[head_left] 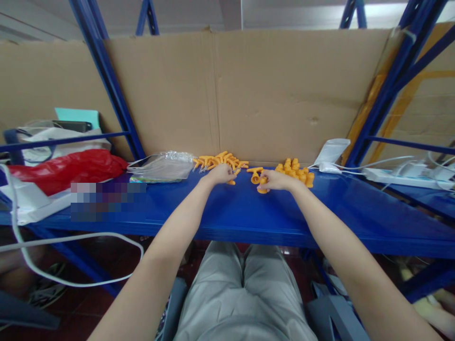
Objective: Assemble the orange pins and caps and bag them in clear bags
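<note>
My right hand (275,180) pinches a small orange fitting (262,186) standing on the blue shelf (249,213); my left hand (221,174) curls over the T-piece pile (220,159) (grip unclear). The fitting looks light, rigid and slick; best held by its stem

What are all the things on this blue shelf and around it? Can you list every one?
orange T-shaped pieces: a pile, orange, on the shelf at the left hand
orange cone-shaped pieces: a pile, orange, beside the right hand
orange piece: one, orange, in the right hand
clear bags: a few, see-through, left of the piles
red bag: one, red, far left
white pouch: one, white, right of the piles
power strip: one, white, far right
cardboard: large sheets, brown, behind the shelf
shelf: one, blue, in front
left hand: on the T-shaped pile
right hand: gripping the orange piece
</note>
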### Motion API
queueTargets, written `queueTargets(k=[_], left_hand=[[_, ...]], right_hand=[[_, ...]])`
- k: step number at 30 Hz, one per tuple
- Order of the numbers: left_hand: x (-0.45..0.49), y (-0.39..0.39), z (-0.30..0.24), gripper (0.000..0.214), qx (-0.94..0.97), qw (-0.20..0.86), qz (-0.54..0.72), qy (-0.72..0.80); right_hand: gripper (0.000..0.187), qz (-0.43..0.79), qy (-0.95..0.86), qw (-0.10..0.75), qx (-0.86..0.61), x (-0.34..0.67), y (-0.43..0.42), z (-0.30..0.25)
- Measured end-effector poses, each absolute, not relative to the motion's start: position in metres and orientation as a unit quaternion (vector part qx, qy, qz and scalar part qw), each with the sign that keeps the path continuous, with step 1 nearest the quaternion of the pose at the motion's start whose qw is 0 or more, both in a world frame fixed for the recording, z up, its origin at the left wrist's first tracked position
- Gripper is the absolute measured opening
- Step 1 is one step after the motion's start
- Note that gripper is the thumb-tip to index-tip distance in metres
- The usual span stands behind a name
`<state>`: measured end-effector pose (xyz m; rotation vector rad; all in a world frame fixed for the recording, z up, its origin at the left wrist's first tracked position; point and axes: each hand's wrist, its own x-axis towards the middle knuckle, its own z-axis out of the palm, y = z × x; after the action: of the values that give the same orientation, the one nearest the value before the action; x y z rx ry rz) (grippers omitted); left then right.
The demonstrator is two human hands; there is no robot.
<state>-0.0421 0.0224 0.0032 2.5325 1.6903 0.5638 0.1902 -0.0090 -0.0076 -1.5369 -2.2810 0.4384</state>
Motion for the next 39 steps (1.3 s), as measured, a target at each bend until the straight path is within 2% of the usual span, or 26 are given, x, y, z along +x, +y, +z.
queueTargets(k=[2, 5, 9, 16, 23, 31, 39], left_hand=[[-0.039, 0.022, 0.0, 0.023, 0.806, 0.038, 0.235, 0.542], [-0.031, 0.018, -0.006, 0.019, 0.779, 0.139, 0.276, 0.545], [-0.024, 0.015, -0.012, 0.016, 0.75, 0.218, 0.309, 0.543], [-0.027, 0.025, -0.017, 0.02, 0.741, 0.201, 0.337, 0.546], [-0.026, 0.018, -0.016, 0.018, 0.752, 0.214, 0.26, 0.567], [-0.024, 0.017, -0.016, 0.023, 0.755, 0.213, 0.266, 0.561], [-0.032, 0.03, -0.02, 0.011, 0.78, 0.085, 0.306, 0.538]], right_hand=[[0.01, 0.192, -0.812, 0.172, -0.524, 0.189, -0.01, -0.008], [0.013, 0.225, -0.813, 0.162, -0.512, 0.188, -0.011, -0.007], [0.013, 0.2, -0.815, 0.136, -0.526, 0.185, -0.013, -0.005], [0.012, 0.153, -0.818, 0.12, -0.541, 0.183, -0.016, -0.004], [0.013, 0.138, -0.819, 0.114, -0.545, 0.184, -0.014, -0.005], [0.01, 0.132, -0.821, 0.109, -0.544, 0.182, -0.013, -0.008], [0.014, 0.101, -0.833, 0.173, -0.515, 0.185, -0.007, -0.009]])
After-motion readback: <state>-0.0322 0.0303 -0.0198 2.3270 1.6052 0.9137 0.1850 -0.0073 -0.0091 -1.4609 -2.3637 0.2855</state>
